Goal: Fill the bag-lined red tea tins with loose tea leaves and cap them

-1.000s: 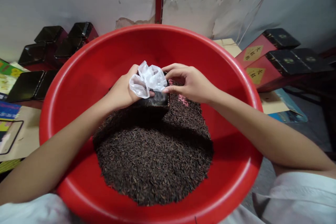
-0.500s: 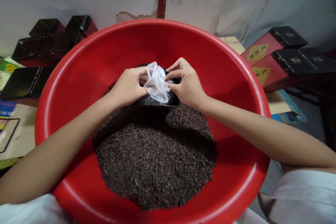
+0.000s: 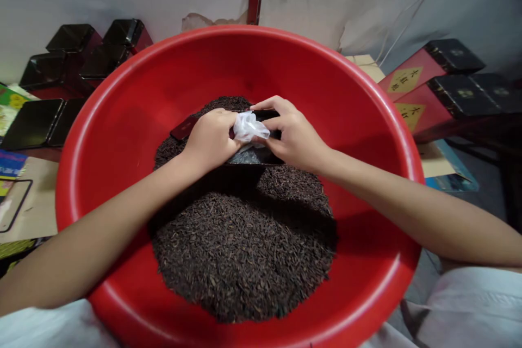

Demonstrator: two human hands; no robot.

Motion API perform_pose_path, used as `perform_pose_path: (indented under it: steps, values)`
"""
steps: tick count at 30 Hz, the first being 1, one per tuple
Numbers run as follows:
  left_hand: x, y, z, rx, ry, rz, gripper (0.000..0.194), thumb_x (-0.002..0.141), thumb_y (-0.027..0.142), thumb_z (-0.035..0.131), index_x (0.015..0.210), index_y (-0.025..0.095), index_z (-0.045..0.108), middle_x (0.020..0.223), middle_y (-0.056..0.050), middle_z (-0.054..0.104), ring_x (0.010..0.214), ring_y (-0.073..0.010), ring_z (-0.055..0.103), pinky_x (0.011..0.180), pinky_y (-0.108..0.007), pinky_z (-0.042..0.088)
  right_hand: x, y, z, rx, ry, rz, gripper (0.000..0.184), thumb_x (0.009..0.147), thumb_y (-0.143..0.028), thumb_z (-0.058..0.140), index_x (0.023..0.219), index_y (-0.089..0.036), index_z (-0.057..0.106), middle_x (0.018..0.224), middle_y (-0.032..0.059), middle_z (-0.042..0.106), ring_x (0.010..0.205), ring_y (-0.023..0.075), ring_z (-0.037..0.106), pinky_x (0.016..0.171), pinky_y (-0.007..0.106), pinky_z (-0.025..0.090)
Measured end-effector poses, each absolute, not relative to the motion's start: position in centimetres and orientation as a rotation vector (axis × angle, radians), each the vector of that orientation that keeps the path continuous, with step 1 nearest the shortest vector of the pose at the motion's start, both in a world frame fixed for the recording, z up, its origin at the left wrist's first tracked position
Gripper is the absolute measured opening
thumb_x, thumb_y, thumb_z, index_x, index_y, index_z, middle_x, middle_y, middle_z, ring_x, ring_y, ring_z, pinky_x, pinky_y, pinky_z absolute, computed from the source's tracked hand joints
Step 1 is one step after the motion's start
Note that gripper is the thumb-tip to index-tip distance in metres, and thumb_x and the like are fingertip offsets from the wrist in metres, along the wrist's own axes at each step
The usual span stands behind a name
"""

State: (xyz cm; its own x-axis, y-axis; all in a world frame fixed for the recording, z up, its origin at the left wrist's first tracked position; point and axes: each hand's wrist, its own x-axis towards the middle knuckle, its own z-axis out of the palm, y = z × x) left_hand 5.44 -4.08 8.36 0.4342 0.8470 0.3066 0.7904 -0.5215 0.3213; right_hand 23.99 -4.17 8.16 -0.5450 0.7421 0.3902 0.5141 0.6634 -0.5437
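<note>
A clear plastic bag [image 3: 249, 126] with its top gathered pokes up from the mouth of a dark tea tin [image 3: 261, 162]. My left hand [image 3: 212, 138] pinches the bag's bunched top from the left, fingers closed. From the right, my right hand [image 3: 291, 130] grips the same plastic, its index finger reaching over the tin's far side. The tin rests amid dark, dry loose tea leaves [image 3: 244, 250] heaped in a large red plastic basin [image 3: 110, 136]. Left of the tin, a dark red flat piece [image 3: 183, 128], perhaps a lid, lies on the leaves, partly hidden by my left hand.
Several dark-topped tins [image 3: 71, 38] stand left of the basin. To the right are red tins [image 3: 440, 98] with yellow labels, beside a piece of cardboard [image 3: 436, 160]. A peeling wall [image 3: 326, 0] rises behind the basin's far rim.
The bunched bag top has been pressed lower toward the tin and looks more compact. Both hands have moved slightly right, and the dark red flat piece shows more on the left.
</note>
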Motion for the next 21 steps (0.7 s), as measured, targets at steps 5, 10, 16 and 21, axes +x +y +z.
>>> perform_pose_path:
  steps: [5,10,16,21]
  values:
    - [6.0,-5.9,8.2,2.641,1.546,0.752,0.014,0.082,0.027,0.06,0.086,0.013,0.058,0.085,-0.008,0.063,0.086,-0.0235,0.058,0.079,-0.035,0.048,23.4,-2.7,7.5,-1.166,-2.068,0.59,0.021,0.082,-0.033,0.06,0.069,-0.018,0.068,0.095,0.0053,0.061,0.09,0.0189,0.056,0.087,0.041,0.045]
    - [5.1,-6.8,9.2,2.822,1.151,0.884,0.056,0.085,0.032,0.061,0.132,0.015,0.037,0.128,-0.014,0.05,0.118,-0.0289,0.049,0.101,-0.042,0.042,23.4,-1.7,7.0,-1.284,-1.992,0.68,0.025,0.08,-0.034,0.062,0.062,-0.016,0.06,0.094,0.006,0.058,0.086,0.0176,0.053,0.085,0.04,0.046]
    - [5.2,-5.8,8.0,2.96,1.017,0.543,0.062,0.078,0.034,0.07,0.129,0.008,0.046,0.134,-0.02,0.049,0.127,-0.0331,0.044,0.108,-0.048,0.037,23.4,-1.2,7.0,-1.382,-2.031,0.648,0.043,0.085,-0.034,0.055,0.047,-0.016,0.044,0.094,0.0075,0.055,0.084,0.0176,0.05,0.088,0.043,0.045]
    - [5.8,-5.6,6.9,2.869,1.153,0.608,0.06,0.078,0.035,0.071,0.126,0.006,0.049,0.132,-0.02,0.053,0.12,-0.0303,0.053,0.103,-0.043,0.044,23.3,-1.5,6.6,-1.456,-2.068,0.532,0.032,0.086,-0.033,0.052,0.058,-0.016,0.054,0.093,0.0093,0.054,0.09,0.0213,0.053,0.091,0.047,0.045]
